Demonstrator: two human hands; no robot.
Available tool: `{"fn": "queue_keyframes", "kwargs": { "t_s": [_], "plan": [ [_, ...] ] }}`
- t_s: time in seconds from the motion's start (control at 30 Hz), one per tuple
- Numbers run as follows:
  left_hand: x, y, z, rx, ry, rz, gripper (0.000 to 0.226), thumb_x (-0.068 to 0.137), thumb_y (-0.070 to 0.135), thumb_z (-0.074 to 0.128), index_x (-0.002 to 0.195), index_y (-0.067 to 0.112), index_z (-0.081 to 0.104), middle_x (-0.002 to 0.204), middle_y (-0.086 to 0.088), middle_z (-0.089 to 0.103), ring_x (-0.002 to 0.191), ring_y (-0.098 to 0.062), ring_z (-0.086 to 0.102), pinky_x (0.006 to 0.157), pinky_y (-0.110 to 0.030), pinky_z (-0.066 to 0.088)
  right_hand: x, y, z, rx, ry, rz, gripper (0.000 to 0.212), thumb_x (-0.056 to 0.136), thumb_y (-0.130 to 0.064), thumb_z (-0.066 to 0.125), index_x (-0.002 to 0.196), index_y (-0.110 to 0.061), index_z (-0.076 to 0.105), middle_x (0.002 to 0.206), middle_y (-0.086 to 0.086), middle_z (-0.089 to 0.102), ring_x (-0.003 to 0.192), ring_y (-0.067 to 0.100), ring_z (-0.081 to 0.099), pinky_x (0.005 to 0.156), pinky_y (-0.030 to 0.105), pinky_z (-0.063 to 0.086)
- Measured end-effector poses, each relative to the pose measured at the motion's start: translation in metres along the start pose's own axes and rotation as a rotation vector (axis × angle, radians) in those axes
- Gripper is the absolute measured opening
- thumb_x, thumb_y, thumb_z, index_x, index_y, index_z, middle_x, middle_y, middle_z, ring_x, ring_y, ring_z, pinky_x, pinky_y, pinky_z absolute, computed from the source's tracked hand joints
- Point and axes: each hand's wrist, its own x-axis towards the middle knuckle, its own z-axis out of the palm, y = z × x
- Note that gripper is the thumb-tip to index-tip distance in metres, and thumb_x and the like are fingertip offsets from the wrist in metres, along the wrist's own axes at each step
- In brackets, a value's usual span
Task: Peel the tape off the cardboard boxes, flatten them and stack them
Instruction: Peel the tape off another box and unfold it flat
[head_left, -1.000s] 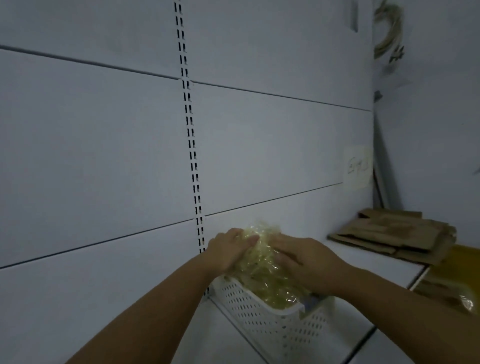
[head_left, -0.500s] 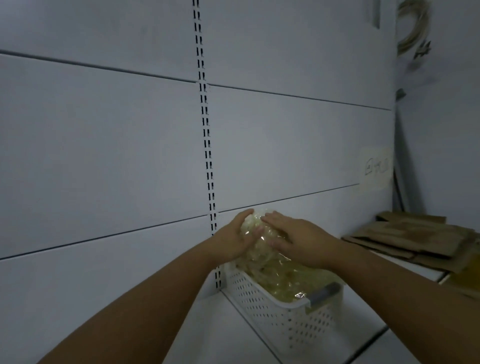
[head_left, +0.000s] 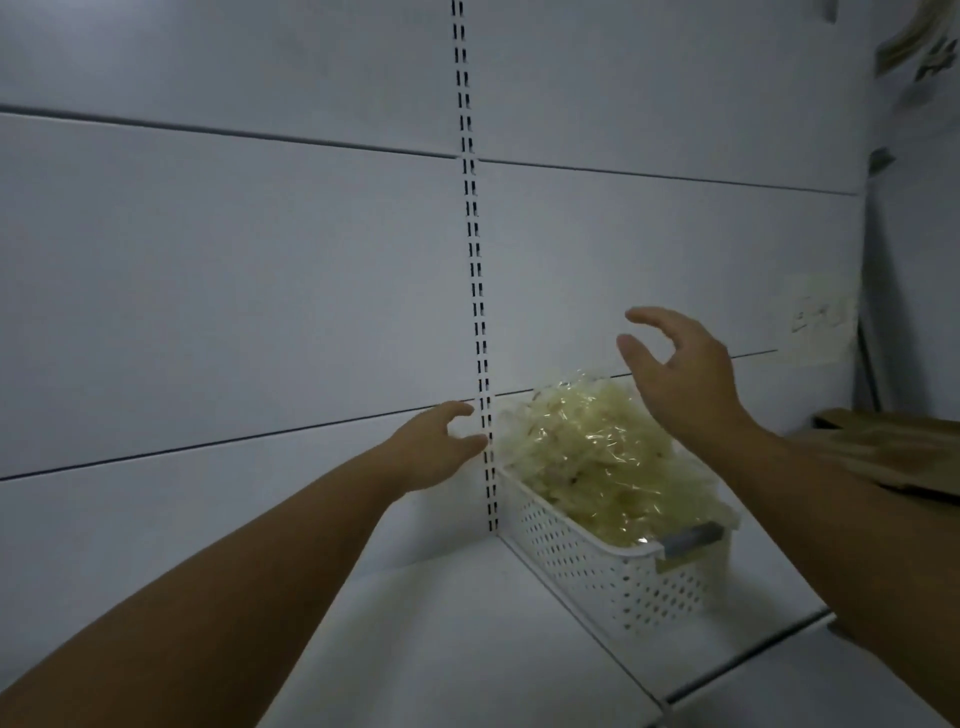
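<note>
Now, left hand (head_left: 434, 447): is hovering with fingers loosely spread, holding nothing, just left of the basket.
Right hand (head_left: 680, 374): is hanging above the tape, fingers spread and slightly curved, gripping nothing.
Tape (head_left: 608, 457): is lying as a crumpled clear-yellowish heap, piling above the basket's rim.
Basket (head_left: 613, 577): is sitting on the shelf (head_left: 467, 649) against the back panel.
Cardboard (head_left: 893, 447): is lying flattened and stacked at far right, well apart from both hands.
Slotted rail (head_left: 475, 291): is running upward behind the left hand.

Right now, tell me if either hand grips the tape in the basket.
No: the left hand and right hand are open and empty; the tape lies heaped in the white basket.
</note>
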Motion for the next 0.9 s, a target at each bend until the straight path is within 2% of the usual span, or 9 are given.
{"fn": "queue_keyframes", "kwargs": {
  "t_s": [0.13,0.33,0.4,0.43,0.5,0.63,0.77,0.87,0.9],
  "plan": [
    [-0.030,-0.024,-0.051,0.318,-0.063,-0.062,0.053,0.095,0.049,0.039,0.142,0.025,0.036,0.152,-0.006,0.033,0.143,-0.024,0.023,0.114,-0.039,0.021,-0.014,-0.045,0.039,-0.045,-0.220,-0.300,0.028,0.088,-0.021,0.061,0.115,-0.014,0.065,0.128,0.002,0.060,0.129,0.018,0.045,0.103,0.025,0.027],
    [-0.114,-0.086,-0.146,0.523,0.064,-0.266,0.043,0.098,0.042,0.035,0.132,0.020,0.051,0.141,-0.005,0.048,0.130,-0.023,0.043,0.105,-0.032,0.031,-0.076,-0.126,0.138,-0.059,-0.780,-0.486,0.037,0.091,-0.036,0.054,0.126,-0.026,0.056,0.140,-0.005,0.049,0.135,0.011,0.035,0.107,0.022,0.024],
    [-0.154,-0.107,-0.174,0.558,0.105,-0.340,0.041,0.098,0.039,0.036,0.130,0.020,0.053,0.139,-0.003,0.051,0.126,-0.022,0.046,0.103,-0.030,0.033,-0.102,-0.152,0.164,-0.042,-0.929,-0.520,0.036,0.092,-0.039,0.051,0.126,-0.028,0.055,0.139,-0.006,0.049,0.126,0.010,0.041,0.103,0.022,0.027],
    [-0.174,-0.117,-0.188,0.578,0.134,-0.376,0.040,0.098,0.038,0.037,0.129,0.020,0.054,0.138,-0.002,0.052,0.125,-0.021,0.048,0.103,-0.029,0.034,-0.115,-0.167,0.175,-0.023,-0.987,-0.544,0.036,0.092,-0.040,0.051,0.126,-0.029,0.055,0.138,-0.006,0.050,0.115,0.008,0.046,0.099,0.022,0.030],
    [-0.216,-0.133,-0.214,0.606,0.205,-0.435,0.038,0.098,0.036,0.039,0.128,0.019,0.055,0.136,-0.002,0.054,0.123,-0.020,0.050,0.101,-0.028,0.035,-0.136,-0.198,0.194,0.021,-1.047,-0.591,0.035,0.091,-0.040,0.051,0.125,-0.030,0.055,0.135,-0.006,0.052,0.094,0.003,0.041,0.090,0.020,0.031],
    [-0.291,-0.161,-0.261,0.602,0.311,-0.539,0.036,0.097,0.033,0.043,0.129,0.020,0.053,0.132,-0.001,0.056,0.118,-0.018,0.051,0.096,-0.026,0.037,-0.168,-0.266,0.220,0.119,-1.050,-0.614,0.036,0.092,-0.040,0.051,0.127,-0.029,0.053,0.136,-0.008,0.051,0.092,0.001,0.039,0.085,0.018,0.029],
    [-0.347,-0.192,-0.285,0.561,0.341,-0.611,0.038,0.096,0.034,0.044,0.132,0.020,0.051,0.132,0.000,0.055,0.118,-0.018,0.051,0.096,-0.030,0.039,-0.198,-0.325,0.242,0.192,-1.064,-0.547,0.039,0.093,-0.036,0.050,0.131,-0.025,0.050,0.140,-0.005,0.048,0.112,0.011,0.050,0.088,0.019,0.031],
    [-0.376,-0.216,-0.284,0.503,0.290,-0.558,0.033,0.096,0.039,0.040,0.120,0.023,0.056,0.120,0.003,0.058,0.112,-0.016,0.052,0.091,-0.030,0.041,-0.221,-0.358,0.263,0.219,-1.093,-0.449,0.044,0.094,-0.033,0.050,0.136,-0.021,0.043,0.145,-0.002,0.042,0.128,0.016,0.043,0.099,0.023,0.033],
    [-0.383,-0.223,-0.282,0.520,0.257,-0.505,0.032,0.096,0.041,0.037,0.115,0.024,0.058,0.118,0.004,0.057,0.114,-0.017,0.051,0.096,-0.034,0.041,-0.227,-0.366,0.270,0.234,-1.099,-0.401,0.046,0.095,-0.031,0.049,0.138,-0.020,0.041,0.148,-0.002,0.039,0.132,0.016,0.040,0.104,0.025,0.031]
  ]
}}
